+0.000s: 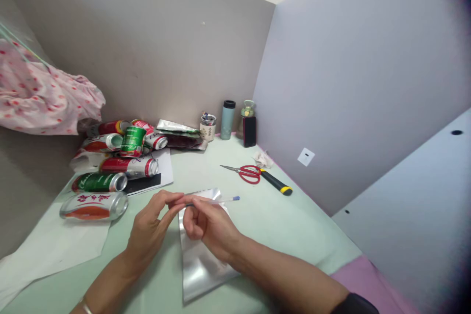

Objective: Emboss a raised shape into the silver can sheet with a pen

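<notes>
Both hands pinch thin clear pen (213, 200): left hand (150, 230), right hand (209, 228) grip clenched, over glossy foil sheet (200, 262)

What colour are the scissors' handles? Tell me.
Red, on the scissors lying on the table; the head view shows it.
</notes>
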The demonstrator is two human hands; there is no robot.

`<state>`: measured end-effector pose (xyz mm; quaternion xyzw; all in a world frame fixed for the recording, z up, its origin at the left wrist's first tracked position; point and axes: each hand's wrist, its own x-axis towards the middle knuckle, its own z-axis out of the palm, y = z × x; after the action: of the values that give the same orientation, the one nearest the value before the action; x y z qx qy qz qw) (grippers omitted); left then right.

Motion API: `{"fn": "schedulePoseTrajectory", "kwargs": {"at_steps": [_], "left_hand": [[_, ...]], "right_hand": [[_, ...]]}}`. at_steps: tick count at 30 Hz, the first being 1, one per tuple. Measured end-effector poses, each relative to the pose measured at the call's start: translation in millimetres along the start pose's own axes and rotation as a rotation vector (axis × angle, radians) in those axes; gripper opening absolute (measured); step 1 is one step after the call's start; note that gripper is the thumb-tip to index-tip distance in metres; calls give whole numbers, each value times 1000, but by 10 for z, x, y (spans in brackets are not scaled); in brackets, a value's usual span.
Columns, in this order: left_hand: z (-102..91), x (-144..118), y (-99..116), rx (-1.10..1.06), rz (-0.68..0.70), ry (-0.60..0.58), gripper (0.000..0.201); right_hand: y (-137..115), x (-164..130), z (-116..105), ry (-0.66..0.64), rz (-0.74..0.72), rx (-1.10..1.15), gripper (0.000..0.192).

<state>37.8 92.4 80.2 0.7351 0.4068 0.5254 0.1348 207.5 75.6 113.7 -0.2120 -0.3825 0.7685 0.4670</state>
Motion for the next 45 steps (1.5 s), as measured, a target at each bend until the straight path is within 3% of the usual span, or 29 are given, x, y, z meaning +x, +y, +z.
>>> {"fn": "schedulePoseTrajectory", "kwargs": {"at_steps": [10,12,15,18,19,24,26,31,33,37,41,45], "left_hand": [[-32,5,29,9,-48,-15,15],[-17,10,31,39,-80,-4,24],[9,16,31,103,-137,5,35],[38,11,28,164,-151,-29,27],[51,7,31,180,-140,-57,24],[157,-50,76,235,-17,-251,20],[217,-96,78,257,27,-315,24],[349,-237,-58,335,104,-393,51],[377,-276,-144,360,119,-396,49],[375,-279,-252,390,118,-377,27],[291,-188,-214,383,78,-398,15],[162,-84,-121,370,-20,-412,18]], "right_hand": [[-14,31,-43,-31,40,18,36],[-96,45,-62,-30,4,-18,40],[-281,92,-140,86,-128,-122,42],[-479,182,-302,232,-258,-424,45],[-533,219,-375,242,-299,-611,46],[-630,389,-829,213,-330,-919,30],[-591,423,-1007,207,-324,-1045,28],[-447,441,-1294,122,-258,-1224,42],[-416,446,-1328,69,-231,-1250,45],[-397,454,-1285,-2,-206,-1223,40],[-380,438,-1174,-61,-212,-1124,33],[-376,428,-1108,-44,-216,-1041,33]]}}
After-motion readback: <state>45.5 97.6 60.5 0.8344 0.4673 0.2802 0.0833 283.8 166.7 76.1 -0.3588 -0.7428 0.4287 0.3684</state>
